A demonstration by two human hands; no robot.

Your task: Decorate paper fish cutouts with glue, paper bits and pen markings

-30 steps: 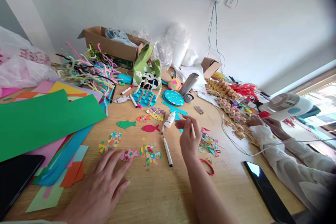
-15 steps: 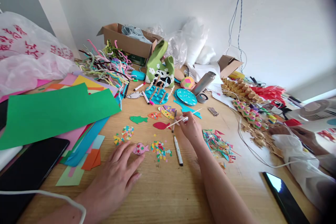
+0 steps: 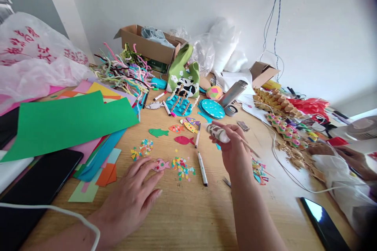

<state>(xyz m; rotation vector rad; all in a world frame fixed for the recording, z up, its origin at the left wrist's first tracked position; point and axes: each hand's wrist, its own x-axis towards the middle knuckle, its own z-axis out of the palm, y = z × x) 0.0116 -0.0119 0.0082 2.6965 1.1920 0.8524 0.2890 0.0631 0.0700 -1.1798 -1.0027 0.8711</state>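
My left hand (image 3: 134,192) lies palm down with its fingers spread, fingertips at the edge of a pink paper fish (image 3: 161,164). To the right of that fish is a scatter of coloured paper dots (image 3: 183,168). My right hand (image 3: 237,149), raised over the table, grips a small white bottle (image 3: 216,132) with a printed label and also a thin wooden stick (image 3: 249,148). Between the hands lie a marker (image 3: 202,168) and a slim pen (image 3: 197,136). Beyond are a red paper fish (image 3: 184,140), a green one (image 3: 158,132) and several decorated fish.
Green card (image 3: 76,121) and coloured sheets cover the left side, with a black tablet-like device (image 3: 44,188) in front. Paper scraps (image 3: 259,170), a white cable (image 3: 282,176) and a phone (image 3: 324,223) lie right. A steel flask (image 3: 234,93) leans behind. Another person's hand (image 3: 356,160) is far right.
My right hand has lifted off the table and moved right, now with the white bottle clearly visible in it along with the stick. My left hand stays by the pink fish.
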